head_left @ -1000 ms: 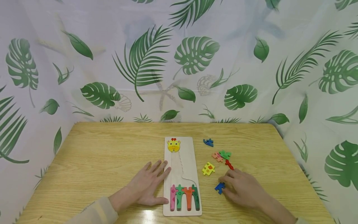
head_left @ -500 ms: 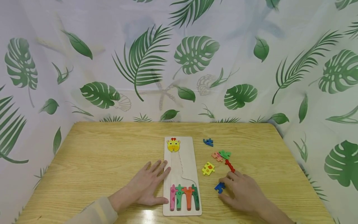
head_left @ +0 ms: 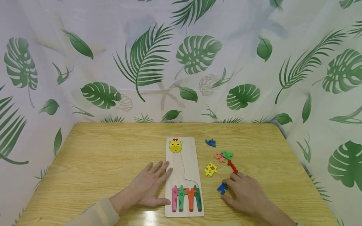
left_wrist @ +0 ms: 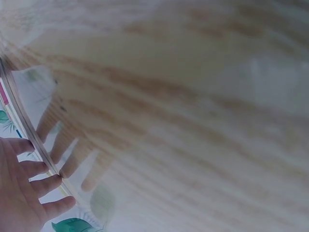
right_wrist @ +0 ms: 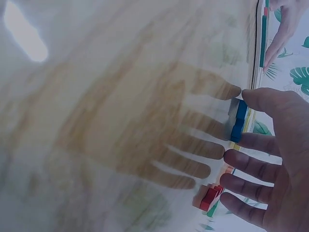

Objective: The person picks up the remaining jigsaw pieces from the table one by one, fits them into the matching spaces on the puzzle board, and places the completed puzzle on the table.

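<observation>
A pale wooden giraffe puzzle board point(head_left: 188, 163) lies upright in front of me, with the yellow giraffe head point(head_left: 175, 146) at its top and coloured leg pieces point(head_left: 190, 199) along its bottom. My left hand point(head_left: 150, 185) is spread, its fingertips and thumb on the board's left edge. Right of the board, my right hand point(head_left: 246, 193) rests low on the table. Its thumb and index finger lie at either end of a blue puzzle piece point(head_left: 222, 188), also seen as a blue piece point(right_wrist: 238, 121) in the right wrist view. The other fingers extend loosely near a red piece point(head_left: 233, 167).
A yellow piece point(head_left: 210, 169) lies between the board and the blue piece. Farther back are a pink piece point(head_left: 219, 157), a green piece point(head_left: 227, 155) touching it, and a dark blue piece point(head_left: 210, 143). A leaf-print cloth point(head_left: 198, 103) stands behind the wooden table point(head_left: 113, 144).
My right thumb has spread away from the fingers around the blue piece, and the hand has shifted slightly, showing more of the red piece. The left hand has stayed put.
</observation>
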### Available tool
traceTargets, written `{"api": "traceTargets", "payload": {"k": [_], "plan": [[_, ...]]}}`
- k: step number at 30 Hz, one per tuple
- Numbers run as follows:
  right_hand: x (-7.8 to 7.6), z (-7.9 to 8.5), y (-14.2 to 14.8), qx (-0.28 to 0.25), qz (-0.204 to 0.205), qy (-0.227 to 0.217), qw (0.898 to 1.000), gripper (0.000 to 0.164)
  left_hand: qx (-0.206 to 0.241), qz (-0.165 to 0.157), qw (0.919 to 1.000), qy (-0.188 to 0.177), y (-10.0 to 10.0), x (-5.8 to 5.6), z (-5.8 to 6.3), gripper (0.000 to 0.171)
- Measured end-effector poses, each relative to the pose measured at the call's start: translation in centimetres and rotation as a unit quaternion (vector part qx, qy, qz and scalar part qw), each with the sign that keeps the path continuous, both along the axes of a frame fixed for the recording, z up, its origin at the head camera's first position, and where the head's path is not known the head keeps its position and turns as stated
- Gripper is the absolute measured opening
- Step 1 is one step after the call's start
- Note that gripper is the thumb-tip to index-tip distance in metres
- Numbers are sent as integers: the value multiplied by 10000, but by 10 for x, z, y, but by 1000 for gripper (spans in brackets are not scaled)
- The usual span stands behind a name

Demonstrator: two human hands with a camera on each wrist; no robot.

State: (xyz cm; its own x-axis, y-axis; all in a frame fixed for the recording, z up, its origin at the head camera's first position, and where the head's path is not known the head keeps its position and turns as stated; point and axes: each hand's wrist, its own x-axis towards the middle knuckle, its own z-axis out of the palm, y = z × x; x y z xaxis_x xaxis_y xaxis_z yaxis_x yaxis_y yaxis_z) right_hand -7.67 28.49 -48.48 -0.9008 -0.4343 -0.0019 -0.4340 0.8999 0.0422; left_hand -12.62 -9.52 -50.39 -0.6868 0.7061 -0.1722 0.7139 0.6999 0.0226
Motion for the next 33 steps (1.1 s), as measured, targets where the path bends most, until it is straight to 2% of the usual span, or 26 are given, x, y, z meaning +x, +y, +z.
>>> {"api": "traceTargets", "payload": {"k": [12, 33], "plan": [[-4, -4, -2, -184, 41, -190, 9996, 43, -24, -10, 10000, -5, 1, 0, 2, 109], [-14, -4, 1, -456, 405, -494, 9969, 41, 93, 56, 9999, -109, 0, -1, -1, 109]]}}
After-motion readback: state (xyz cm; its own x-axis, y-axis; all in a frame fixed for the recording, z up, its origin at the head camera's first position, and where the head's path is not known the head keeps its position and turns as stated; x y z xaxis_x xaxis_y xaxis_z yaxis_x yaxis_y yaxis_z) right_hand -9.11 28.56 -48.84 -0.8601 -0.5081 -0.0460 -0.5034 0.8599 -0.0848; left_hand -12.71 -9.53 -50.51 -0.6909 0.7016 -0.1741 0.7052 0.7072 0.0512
